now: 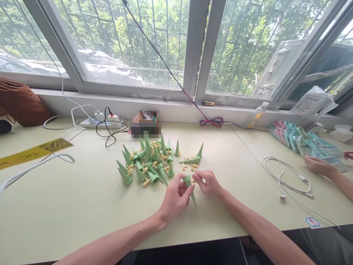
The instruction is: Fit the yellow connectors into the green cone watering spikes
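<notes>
My left hand [176,197] is closed round a green plastic cone [190,187] whose point aims down toward me. My right hand [208,182] pinches a small yellow piece [193,179] at the cone's wide end. Just beyond my hands lies a pile of green cones [149,162] mixed with small yellow pieces [165,157]. A few loose yellow pieces [190,165] lie beside one cone on its side [190,160].
Another person's hand [318,165] rests at the right by a stack of pastel packets [300,141] and a white cable [286,173]. A power strip [102,121], black cord, small cardboard box [145,117], bottle [256,115], brown bag [22,103] and yellow strip [33,151] line the table.
</notes>
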Tool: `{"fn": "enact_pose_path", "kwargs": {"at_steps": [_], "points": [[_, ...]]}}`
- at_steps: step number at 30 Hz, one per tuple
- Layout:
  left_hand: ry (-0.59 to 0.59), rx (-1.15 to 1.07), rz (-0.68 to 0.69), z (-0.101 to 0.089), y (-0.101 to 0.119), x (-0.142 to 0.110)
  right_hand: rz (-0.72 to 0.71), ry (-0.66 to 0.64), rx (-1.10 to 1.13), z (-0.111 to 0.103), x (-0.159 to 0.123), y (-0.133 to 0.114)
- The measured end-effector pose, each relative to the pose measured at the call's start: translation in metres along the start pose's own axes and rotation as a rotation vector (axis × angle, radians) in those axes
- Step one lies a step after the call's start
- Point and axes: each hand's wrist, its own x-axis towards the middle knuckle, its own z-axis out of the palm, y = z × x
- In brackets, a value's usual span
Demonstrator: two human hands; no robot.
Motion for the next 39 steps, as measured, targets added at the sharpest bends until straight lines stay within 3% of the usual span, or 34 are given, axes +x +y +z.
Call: {"fn": "enact_pose_path", "kwargs": {"at_steps": [8, 14, 20, 26, 34, 39], "points": [[0.065, 0.389, 0.310, -0.005, -0.010, 0.000, 0.038, 0.029, 0.025, 0.003, 0.001, -0.003], [0.060, 0.461, 0.357, -0.006, -0.006, -0.001, 0.082, -0.002, 0.044, 0.002, 0.003, -0.007], [0.090, 0.265, 0.225, -0.004, 0.005, 0.000, 0.104, 0.032, 0.006, 0.005, 0.002, -0.004], [0.036, -0.147, -0.103, -0.004, 0.017, 0.005, 0.045, -0.028, -0.082, -0.001, 0.002, 0.001], [0.053, -0.272, -0.195, -0.006, 0.017, 0.007, -0.059, -0.150, -0.138, -0.015, 0.003, 0.000], [0.030, -0.295, -0.197, -0.006, 0.018, 0.007, -0.067, -0.137, -0.100, -0.013, 0.002, 0.002]]}}
